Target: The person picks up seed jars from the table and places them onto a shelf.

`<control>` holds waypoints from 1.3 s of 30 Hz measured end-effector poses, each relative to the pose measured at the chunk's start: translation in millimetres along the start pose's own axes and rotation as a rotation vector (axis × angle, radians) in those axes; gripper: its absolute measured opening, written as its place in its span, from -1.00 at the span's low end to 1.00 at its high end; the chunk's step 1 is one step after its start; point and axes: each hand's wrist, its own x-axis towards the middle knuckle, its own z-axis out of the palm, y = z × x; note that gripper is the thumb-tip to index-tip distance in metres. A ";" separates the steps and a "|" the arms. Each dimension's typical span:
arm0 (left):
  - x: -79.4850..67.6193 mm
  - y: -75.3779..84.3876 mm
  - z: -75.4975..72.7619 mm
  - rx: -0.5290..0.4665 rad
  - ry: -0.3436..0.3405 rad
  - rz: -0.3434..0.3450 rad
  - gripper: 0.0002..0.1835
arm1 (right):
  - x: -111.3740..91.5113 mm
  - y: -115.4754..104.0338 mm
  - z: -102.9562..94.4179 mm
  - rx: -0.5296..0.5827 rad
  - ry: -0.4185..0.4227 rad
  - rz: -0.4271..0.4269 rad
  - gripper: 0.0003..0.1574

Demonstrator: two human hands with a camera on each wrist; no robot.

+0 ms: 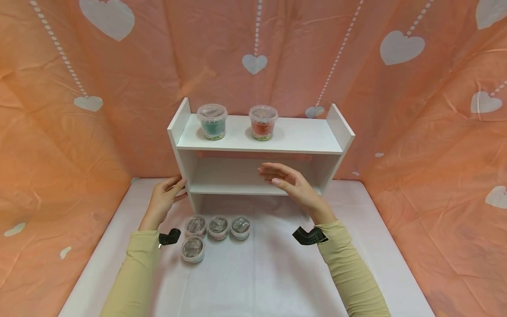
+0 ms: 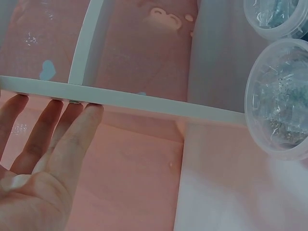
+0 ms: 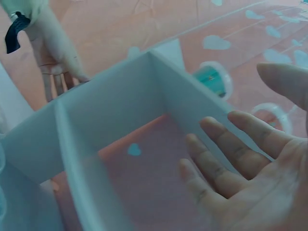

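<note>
My left hand [image 1: 165,196] touches the outer left side of the white shelf [image 1: 301,136] with its fingertips, and holds nothing. In the left wrist view the fingers [image 2: 72,139] lie against the side panel's edge. Raised in front of the middle shelf, my right hand [image 1: 291,185] has its fingers loosely extended and nothing in it. On the top board stand a lidded tub with green contents [image 1: 213,125] and a lidded tub with red contents [image 1: 263,125]. The right wrist view shows the right palm [image 3: 269,192] apart from the shelf.
Several lidded clear tubs stand on the white table at the shelf's front left: a row of three, including the rightmost tub [image 1: 240,227], and a nearer tub [image 1: 192,249]. An orange curtain [image 1: 222,53] with white hearts surrounds the table [image 1: 253,281].
</note>
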 end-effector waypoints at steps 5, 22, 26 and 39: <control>-0.5 0.7 0.6 -0.010 -0.003 0.005 -0.35 | -3.0 13.7 4.6 0.010 -0.005 0.037 -0.47; -0.9 1.0 1.3 0.013 0.003 0.013 -0.35 | -18.7 53.0 17.7 0.057 -0.023 0.119 -0.42; -0.9 1.2 1.4 0.015 0.002 0.015 -0.35 | -23.0 63.7 19.8 0.080 -0.031 0.129 -0.43; -1.0 0.6 1.5 0.013 0.008 0.016 -0.35 | -29.5 92.4 21.9 0.090 -0.039 0.088 -0.48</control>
